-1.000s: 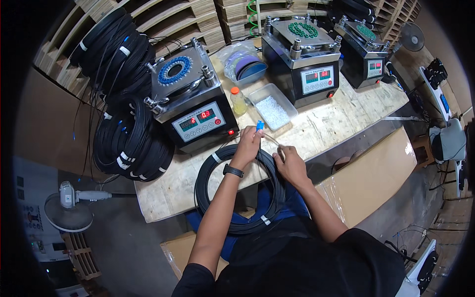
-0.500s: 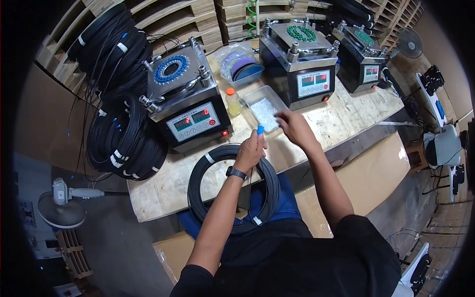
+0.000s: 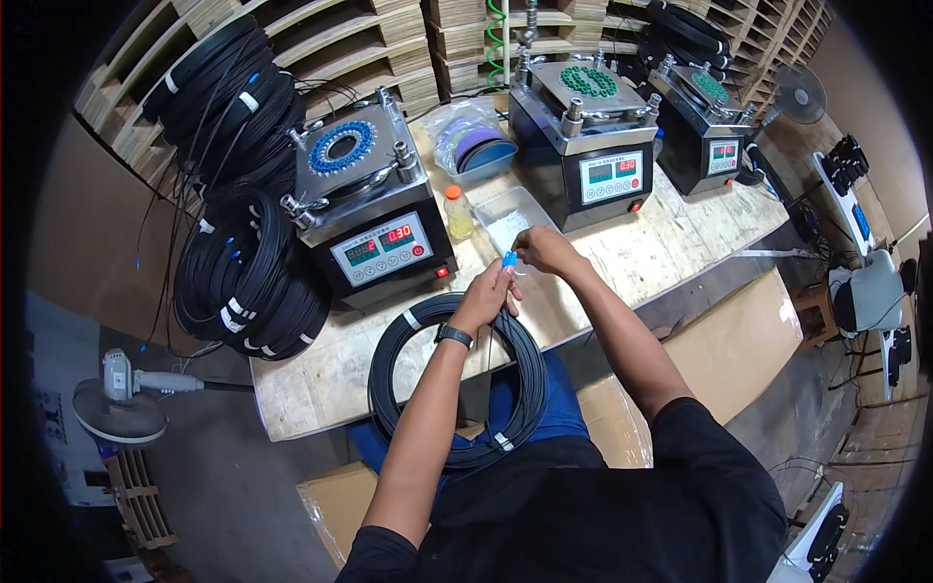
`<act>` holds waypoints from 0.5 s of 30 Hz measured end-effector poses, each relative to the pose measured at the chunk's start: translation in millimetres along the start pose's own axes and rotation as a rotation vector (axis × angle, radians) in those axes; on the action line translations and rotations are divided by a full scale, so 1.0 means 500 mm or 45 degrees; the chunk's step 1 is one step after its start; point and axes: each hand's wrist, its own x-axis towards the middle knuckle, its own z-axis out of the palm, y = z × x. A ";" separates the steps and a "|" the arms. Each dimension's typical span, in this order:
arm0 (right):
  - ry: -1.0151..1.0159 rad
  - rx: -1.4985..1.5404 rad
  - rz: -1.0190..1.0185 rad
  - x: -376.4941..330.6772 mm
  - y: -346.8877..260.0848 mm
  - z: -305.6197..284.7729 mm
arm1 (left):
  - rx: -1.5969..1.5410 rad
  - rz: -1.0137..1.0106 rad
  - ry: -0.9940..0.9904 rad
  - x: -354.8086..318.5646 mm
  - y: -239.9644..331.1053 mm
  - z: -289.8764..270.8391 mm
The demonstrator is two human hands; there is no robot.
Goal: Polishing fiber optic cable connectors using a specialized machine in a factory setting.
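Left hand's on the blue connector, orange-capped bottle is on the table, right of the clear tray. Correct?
One slip: the head view shows the orange-capped bottle left of the clear tray, not right. It is on the table, and the left hand is on the blue connector.
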 end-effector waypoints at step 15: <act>0.031 0.978 0.288 -0.078 -0.043 -0.065 | -0.024 -0.007 -0.004 -0.004 0.023 0.006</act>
